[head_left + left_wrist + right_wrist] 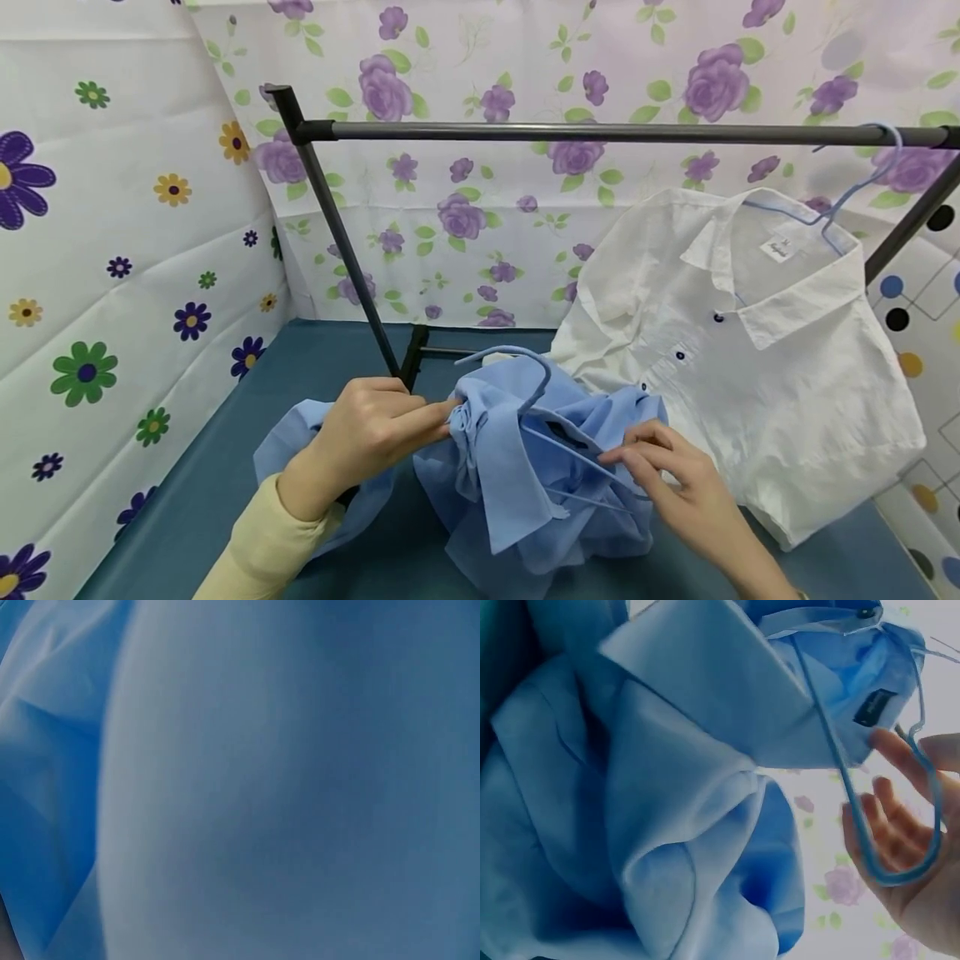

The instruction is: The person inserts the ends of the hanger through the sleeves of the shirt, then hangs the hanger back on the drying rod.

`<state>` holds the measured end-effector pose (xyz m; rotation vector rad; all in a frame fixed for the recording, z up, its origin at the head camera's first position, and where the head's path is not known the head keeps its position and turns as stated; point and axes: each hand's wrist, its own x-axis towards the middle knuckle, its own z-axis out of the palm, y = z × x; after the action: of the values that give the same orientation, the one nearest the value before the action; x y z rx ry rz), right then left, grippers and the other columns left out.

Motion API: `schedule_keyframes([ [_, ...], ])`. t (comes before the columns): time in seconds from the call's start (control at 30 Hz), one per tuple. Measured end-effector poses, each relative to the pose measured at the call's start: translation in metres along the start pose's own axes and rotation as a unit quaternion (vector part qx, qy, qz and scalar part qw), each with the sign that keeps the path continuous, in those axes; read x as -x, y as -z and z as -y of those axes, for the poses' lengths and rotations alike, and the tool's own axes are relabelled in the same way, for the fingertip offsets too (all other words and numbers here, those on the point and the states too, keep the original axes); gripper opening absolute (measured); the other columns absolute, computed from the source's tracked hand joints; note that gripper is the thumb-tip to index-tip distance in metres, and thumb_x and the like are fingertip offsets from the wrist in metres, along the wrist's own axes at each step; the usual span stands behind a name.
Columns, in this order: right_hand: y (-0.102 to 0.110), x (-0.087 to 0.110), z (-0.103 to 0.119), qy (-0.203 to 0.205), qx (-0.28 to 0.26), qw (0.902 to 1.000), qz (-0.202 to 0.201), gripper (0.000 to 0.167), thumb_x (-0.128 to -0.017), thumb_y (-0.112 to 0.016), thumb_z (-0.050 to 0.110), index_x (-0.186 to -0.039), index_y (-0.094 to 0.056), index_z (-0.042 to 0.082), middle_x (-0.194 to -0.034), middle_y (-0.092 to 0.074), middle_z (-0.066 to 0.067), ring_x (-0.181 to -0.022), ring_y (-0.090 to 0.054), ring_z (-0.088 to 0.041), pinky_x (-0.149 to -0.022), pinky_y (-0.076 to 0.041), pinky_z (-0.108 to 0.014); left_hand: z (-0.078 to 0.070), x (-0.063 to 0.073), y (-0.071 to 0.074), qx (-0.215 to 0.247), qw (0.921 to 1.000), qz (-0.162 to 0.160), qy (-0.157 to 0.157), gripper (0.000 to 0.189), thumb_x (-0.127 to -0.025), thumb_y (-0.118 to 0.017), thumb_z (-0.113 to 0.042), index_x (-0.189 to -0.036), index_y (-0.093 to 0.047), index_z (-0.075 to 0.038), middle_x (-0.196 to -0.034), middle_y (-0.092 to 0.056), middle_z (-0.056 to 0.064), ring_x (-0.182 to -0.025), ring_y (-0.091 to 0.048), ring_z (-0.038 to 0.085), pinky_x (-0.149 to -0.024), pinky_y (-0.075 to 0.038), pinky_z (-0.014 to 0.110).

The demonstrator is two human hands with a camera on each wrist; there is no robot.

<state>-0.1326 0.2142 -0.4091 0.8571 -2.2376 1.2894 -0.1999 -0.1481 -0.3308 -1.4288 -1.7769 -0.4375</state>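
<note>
A light blue collared shirt lies bunched over the table, with a blue wire hanger partly inside its neck. The hanger's hook stands up above the collar. My left hand grips gathered fabric beside the collar. With thumb and index finger, my right hand pinches the opposite collar edge, near a dark label. In the right wrist view, the hanger's rounded end sticks out of the neck in front of the palm. Blurred blue cloth fills the left wrist view, hiding the left fingers.
A dark metal rack spans the back. On its right end hangs a white shirt on another blue hanger, close behind my right hand. The table has a dark teal cover, and flowered sheets surround it.
</note>
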Motion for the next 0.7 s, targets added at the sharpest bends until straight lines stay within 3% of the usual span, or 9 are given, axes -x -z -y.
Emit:
schedule_keyframes([
  [0.13, 0.005, -0.003, 0.0, -0.057, 0.016, 0.9978, 0.03, 0.026, -0.092, -0.071, -0.003, -0.098, -0.077, 0.022, -0.112, -0.068, 0.0, -0.097, -0.064, -0.012, -0.073, -0.052, -0.024, -0.001, 0.0, -0.001, -0.006, 1.0, -0.006, -0.005, 0.04, -0.109, -0.049, -0.029, -0.095, -0.079, -0.006, -0.053, -0.052, -0.005, -0.044, -0.045, 0.009, -0.046, -0.039, 0.018],
  [0.2, 0.007, -0.005, -0.001, -0.099, 0.001, 0.9934, 0.057, 0.018, -0.091, -0.074, 0.003, -0.093, -0.073, 0.021, -0.107, -0.07, 0.002, -0.095, -0.067, -0.012, -0.074, -0.054, -0.026, -0.001, 0.0, -0.001, -0.006, 0.9999, -0.007, -0.007, 0.04, -0.109, -0.049, -0.029, -0.095, -0.079, -0.006, -0.052, -0.049, -0.005, -0.043, -0.043, 0.009, -0.046, -0.037, 0.018],
  [0.3, 0.01, -0.008, -0.008, -0.171, -0.063, 0.978, 0.101, 0.01, -0.093, -0.074, 0.008, -0.096, -0.065, 0.013, -0.1, -0.067, -0.003, -0.091, -0.068, -0.014, -0.074, -0.056, -0.029, -0.001, 0.0, -0.001, -0.003, 1.0, -0.003, -0.009, 0.039, -0.109, -0.049, -0.029, -0.096, -0.079, -0.007, -0.052, -0.045, -0.005, -0.042, -0.039, 0.008, -0.045, -0.033, 0.017],
  [0.4, 0.012, -0.01, -0.014, -0.22, -0.107, 0.9603, 0.134, 0.015, -0.095, -0.072, 0.01, -0.106, -0.063, 0.005, -0.1, -0.065, -0.009, -0.09, -0.067, -0.015, -0.074, -0.055, -0.03, -0.001, 0.001, -0.002, -0.004, 1.0, -0.002, -0.007, 0.041, -0.109, -0.048, -0.029, -0.095, -0.079, -0.007, -0.051, -0.043, -0.005, -0.041, -0.035, 0.008, -0.044, -0.029, 0.016],
  [0.57, 0.014, -0.011, -0.021, -0.225, -0.115, 0.9507, 0.179, 0.019, -0.098, -0.067, 0.011, -0.116, -0.066, 0.003, -0.101, -0.069, -0.007, -0.09, -0.067, -0.012, -0.072, -0.055, -0.03, 0.0, 0.003, -0.002, 0.003, 1.0, -0.002, -0.001, 0.043, -0.109, -0.047, -0.03, -0.093, -0.079, -0.006, -0.052, -0.046, -0.005, -0.04, -0.036, 0.008, -0.043, -0.03, 0.016],
  [0.7, 0.015, -0.01, -0.026, -0.204, -0.116, 0.9553, 0.18, 0.017, -0.097, -0.065, 0.004, -0.113, -0.069, 0.004, -0.096, -0.071, -0.002, -0.087, -0.068, -0.012, -0.071, -0.056, -0.029, 0.001, 0.005, -0.002, 0.009, 0.9999, -0.003, 0.005, 0.043, -0.109, -0.048, -0.03, -0.094, -0.079, -0.005, -0.053, -0.05, -0.004, -0.04, -0.037, 0.008, -0.043, -0.032, 0.016],
])
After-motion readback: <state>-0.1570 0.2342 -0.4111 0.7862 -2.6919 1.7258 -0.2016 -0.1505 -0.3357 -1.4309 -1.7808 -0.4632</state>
